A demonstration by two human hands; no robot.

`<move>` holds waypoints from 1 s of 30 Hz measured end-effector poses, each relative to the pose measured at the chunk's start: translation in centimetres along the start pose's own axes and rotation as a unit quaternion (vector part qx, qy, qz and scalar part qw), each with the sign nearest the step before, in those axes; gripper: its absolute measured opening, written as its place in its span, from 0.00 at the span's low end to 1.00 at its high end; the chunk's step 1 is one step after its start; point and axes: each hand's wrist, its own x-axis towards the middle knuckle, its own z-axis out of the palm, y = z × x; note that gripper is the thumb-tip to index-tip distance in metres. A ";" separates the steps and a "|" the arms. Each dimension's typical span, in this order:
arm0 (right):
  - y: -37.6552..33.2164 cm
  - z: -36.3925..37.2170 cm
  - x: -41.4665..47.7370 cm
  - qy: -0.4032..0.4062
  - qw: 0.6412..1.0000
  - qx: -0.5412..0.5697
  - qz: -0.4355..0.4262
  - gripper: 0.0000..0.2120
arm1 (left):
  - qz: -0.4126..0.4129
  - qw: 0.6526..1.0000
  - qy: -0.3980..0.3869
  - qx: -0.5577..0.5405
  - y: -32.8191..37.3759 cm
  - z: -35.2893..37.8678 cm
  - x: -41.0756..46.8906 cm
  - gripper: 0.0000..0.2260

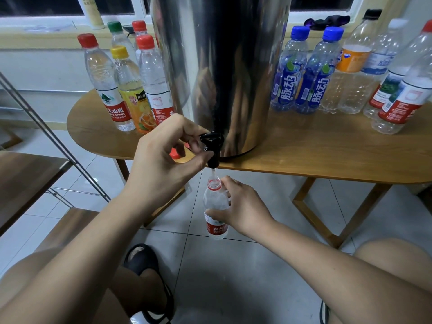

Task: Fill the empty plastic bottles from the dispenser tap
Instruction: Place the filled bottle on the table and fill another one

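Above a black sandal (149, 274), the right hand (245, 206) wraps its fingers round an open bottle (214, 197) under the tap (212, 148). The left hand (161, 162) pinches the tap's lever; capped bottles (100, 76) flank the dispenser (222, 66).

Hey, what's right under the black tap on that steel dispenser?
An uncapped red-labelled bottle, gripped by the right hand, its mouth below the tap, with a thin stream running in. The hand covers part of it, so its fill level can't be read.
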 end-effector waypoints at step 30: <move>0.0 -0.1 0.0 0.004 1.000 0.010 -0.004 0.31 | -0.003 1.000 -0.003 -0.008 -0.1 0.0 0.0 0.15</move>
